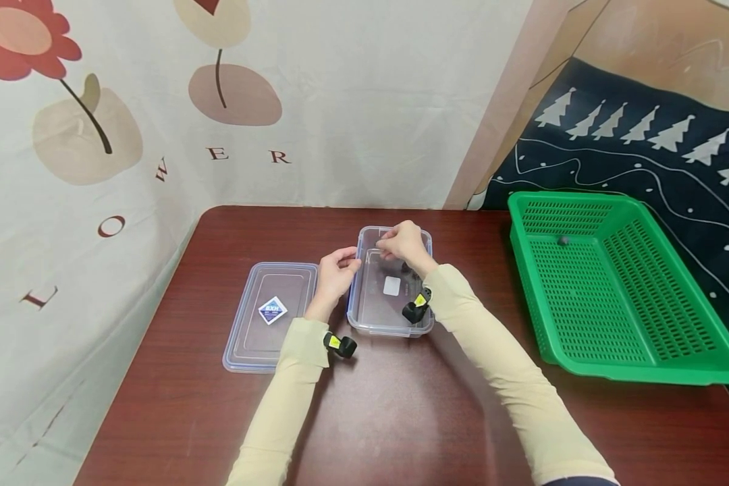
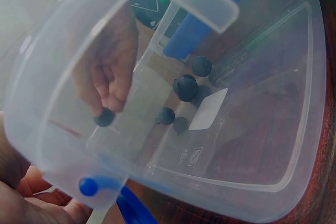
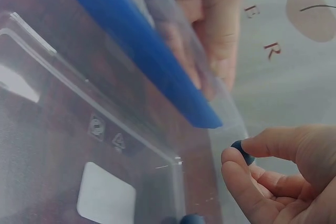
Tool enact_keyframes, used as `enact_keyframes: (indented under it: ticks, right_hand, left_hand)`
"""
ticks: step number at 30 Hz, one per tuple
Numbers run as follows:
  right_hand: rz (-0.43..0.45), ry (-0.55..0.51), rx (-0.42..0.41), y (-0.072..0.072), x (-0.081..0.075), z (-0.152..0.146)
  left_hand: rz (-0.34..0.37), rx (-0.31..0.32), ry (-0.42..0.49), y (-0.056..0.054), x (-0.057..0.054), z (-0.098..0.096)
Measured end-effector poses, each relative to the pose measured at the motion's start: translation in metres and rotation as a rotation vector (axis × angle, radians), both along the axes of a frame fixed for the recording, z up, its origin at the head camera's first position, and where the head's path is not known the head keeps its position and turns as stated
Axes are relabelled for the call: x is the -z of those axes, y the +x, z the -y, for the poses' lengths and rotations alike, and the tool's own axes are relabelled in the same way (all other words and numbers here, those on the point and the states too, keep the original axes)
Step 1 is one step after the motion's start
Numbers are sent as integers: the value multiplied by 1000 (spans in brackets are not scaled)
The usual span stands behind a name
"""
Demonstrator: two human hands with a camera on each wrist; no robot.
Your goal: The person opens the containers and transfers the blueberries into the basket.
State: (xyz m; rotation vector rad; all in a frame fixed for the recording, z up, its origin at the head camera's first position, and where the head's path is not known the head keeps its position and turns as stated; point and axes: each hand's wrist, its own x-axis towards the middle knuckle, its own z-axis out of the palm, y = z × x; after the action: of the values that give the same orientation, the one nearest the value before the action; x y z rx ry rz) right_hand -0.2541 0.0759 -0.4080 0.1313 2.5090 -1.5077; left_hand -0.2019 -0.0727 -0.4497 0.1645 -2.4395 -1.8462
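Note:
A clear plastic container [image 1: 370,297] with blue side flaps stands without its lid. Inside lie several blueberries [image 2: 186,87], beside a white square label [image 1: 391,286]. My right hand [image 1: 403,243] is over the container's far end and pinches one blueberry [image 3: 243,153] between thumb and fingertips. At the container's left rim is my left hand [image 1: 337,273], its thumb and fingers gripping the edge there. The lid [image 1: 249,324], clear with a blue rim and a blue-and-white sticker, lies flat to the left, partly behind the left wrist.
A green slotted basket [image 1: 619,373] stands at the right of the dark red table [image 1: 395,412], with a single small dark berry [image 1: 562,240] in its far left part. Printed cloth [image 1: 370,121] hangs along the table's back and left edges.

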Motion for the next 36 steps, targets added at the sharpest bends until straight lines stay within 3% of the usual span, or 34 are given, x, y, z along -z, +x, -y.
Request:
enact_keyframes:
  ticks: [9,19,36]
  right_hand:
    - [-16,-92,13,3,-18,-18]
    - [-48,-85,6,9,-41,-44]
    - [-114,-45,85,21,-68,-101]
  left_hand:
    - [2,0,-11,1,0,0]
    - [2,-4,-16,-1,1,0]
    - [0,-5,-3,-1,1,-1]
